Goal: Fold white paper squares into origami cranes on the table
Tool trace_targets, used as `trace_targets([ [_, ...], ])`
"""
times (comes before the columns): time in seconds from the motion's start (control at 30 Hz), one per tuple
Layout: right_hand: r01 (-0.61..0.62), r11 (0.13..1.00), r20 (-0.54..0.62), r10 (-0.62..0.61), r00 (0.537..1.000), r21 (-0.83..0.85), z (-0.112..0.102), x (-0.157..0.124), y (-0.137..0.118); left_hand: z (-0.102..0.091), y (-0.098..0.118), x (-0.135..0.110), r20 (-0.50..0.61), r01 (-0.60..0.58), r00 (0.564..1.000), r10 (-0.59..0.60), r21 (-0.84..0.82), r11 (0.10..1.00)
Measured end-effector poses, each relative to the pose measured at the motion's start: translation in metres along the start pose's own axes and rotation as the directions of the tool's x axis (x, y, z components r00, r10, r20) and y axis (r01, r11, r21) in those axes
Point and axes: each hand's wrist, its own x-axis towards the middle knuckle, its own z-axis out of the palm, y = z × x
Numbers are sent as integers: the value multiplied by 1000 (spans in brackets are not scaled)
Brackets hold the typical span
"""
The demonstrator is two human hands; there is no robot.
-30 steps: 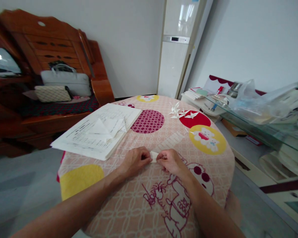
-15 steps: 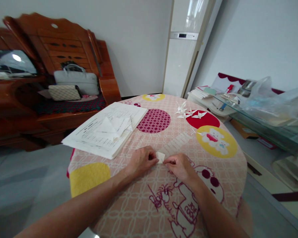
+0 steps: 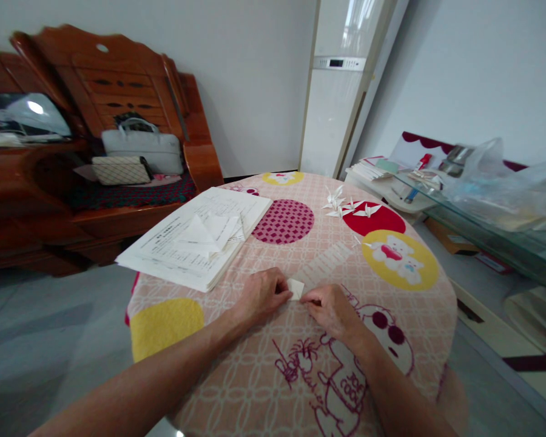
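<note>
Pink patterned cloth (image 3: pixel 236 391) covers the round table beneath your fingers, and well beyond them a tall white appliance (image 3: pixel 330 115) stands against the wall. Your left hand (image 3: pixel 262 295) has its thumb and forefinger closed on the left edge of a small folded white paper (image 3: pixel 295 289), which lies on the cloth between your two sets of fingertips. Your right hand (image 3: pixel 333 311) brings its thumb and forefinger together at the paper's near right corner; whether they pinch it or merely touch it, you cannot tell from this view. Just past your fingertips, a pale lined strip (image 3: pixel 325 261) slants away to the right. Farther off on that side sit several white paper cranes (image 3: pixel 334 200), partly over a red circle of the cloth. Beyond your left fingers rests a thick stack of printed sheets (image 3: pixel 164 258), with folded white pieces (image 3: pixel 204 233) on top.
</note>
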Motion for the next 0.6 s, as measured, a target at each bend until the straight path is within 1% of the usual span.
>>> trace_targets([
  [0.17, 1, 1000, 11, 0, 1000, -24, -1, 0, -3, 1, 0, 1, 1, 14, 1000, -14, 15, 1000],
  [0.4, 4, 1000, 7, -4, 1000, -30, -1, 0, -2, 2, 0, 2, 6, -8, 1000, 8, 29, 1000],
  [0.6, 25, 999, -54, -23, 998, 27, 2, -1, 3, 3, -1, 1, 0, -7, 1000, 7, 24, 1000],
])
